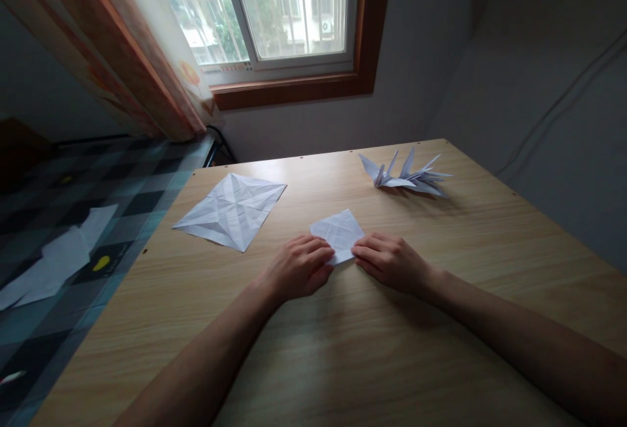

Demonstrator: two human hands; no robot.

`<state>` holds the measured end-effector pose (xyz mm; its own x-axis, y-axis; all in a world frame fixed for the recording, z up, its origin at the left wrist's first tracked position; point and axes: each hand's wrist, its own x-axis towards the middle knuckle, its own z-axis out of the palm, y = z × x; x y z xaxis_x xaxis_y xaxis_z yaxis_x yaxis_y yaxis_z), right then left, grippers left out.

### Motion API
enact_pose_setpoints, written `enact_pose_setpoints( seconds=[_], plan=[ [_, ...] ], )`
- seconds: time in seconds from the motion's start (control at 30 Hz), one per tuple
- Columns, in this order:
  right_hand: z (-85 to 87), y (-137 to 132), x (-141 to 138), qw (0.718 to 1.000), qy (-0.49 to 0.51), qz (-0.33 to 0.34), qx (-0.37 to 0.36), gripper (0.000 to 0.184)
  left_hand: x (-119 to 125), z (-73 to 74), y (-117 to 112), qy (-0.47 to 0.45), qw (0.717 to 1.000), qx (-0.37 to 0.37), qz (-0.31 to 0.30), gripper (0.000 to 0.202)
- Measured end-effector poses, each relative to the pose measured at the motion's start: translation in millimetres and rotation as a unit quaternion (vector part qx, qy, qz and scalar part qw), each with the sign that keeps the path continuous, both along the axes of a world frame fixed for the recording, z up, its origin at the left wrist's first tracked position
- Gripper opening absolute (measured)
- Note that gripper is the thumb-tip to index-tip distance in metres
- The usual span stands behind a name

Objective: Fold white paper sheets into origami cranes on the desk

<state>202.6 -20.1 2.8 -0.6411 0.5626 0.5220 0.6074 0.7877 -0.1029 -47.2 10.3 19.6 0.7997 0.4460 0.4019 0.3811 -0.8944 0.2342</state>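
Bare forearms [206, 348] stretch over a pale wood-grain table [313, 362] to a small white folded paper square [339, 228] at mid-frame.

Reddish marks on the grey window frame [279, 66], upper centre, are too small to read, as are those beside the yellow blot [101, 262] on the dark checked cloth [142, 204], far left, where loose white sheets [63, 257] lie. Left of centre rests a larger, creased white paper sheet [232, 211]; upper right, a cluster of pointed white folded-paper shapes [399, 183]; both stand clear of the hands. Curled fingers of the left hand [301, 265] grasp the small square's near-left edge, covering part of it; the right hand's [392, 260] fingertips hold its near-right edge.
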Motion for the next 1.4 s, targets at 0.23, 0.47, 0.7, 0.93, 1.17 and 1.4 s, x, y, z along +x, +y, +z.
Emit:
enact_pose_setpoints(
  seconds=[0.23,0.47,0.7,0.93,1.17,1.4],
  plan=[
    [-2.1,0.8,-0.6,1.0,0.013,-0.009,-0.015,0.012,1.3,2.2,0.4,-0.022,1.0,-0.002,-0.008,0.012],
    [-2.9,0.4,-0.5,1.0,0.023,-0.011,-0.01,0.012,4.1,-3.5,1.4,-0.037,0.999,0.0,0.038,0.019],
    [-1.0,-1.7,-2.7,0.999,0.013,-0.047,-0.015,0.022,3.4,-7.7,1.6,-0.062,0.996,-0.016,0.065,0.019],
    [-6.0,-0.5,-4.0,0.99,0.062,-0.091,-0.087,0.012,3.0,-8.4,2.0,-0.089,0.989,-0.03,0.117,0.023],
    [-7.3,0.9,-6.0,0.986,0.053,-0.112,-0.113,0.013,6.4,-7.6,4.9,-0.022,0.99,0.001,0.137,0.018],
    [-3.8,-0.7,-5.1,0.994,0.004,-0.084,-0.07,0.017,7.7,-7.1,2.3,0.027,0.987,0.071,0.138,0.014]
  ],
)
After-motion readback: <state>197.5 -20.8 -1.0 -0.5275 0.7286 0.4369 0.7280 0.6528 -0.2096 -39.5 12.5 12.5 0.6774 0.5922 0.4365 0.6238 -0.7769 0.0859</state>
